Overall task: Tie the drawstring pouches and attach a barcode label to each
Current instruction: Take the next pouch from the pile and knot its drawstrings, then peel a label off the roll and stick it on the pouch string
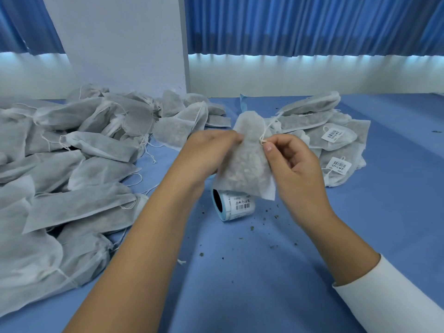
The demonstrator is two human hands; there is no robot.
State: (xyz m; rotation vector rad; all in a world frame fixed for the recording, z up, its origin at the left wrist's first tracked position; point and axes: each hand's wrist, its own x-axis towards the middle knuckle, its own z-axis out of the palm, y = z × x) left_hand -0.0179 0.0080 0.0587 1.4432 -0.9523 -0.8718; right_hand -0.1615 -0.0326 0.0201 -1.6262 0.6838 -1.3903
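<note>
Now I hold one pouch (245, 162) up over the middle of the table (264, 272).
My left hand (206, 152) pinches its neck, my right hand (290, 162) pinches its string (265, 133); the label roll (234, 205) lies just under it.

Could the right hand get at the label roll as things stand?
Probably not right away: the right hand is pinching the drawstring of the held pouch, which hangs over the label roll. The roll lies close below, so freeing that grip should suffice.
</note>
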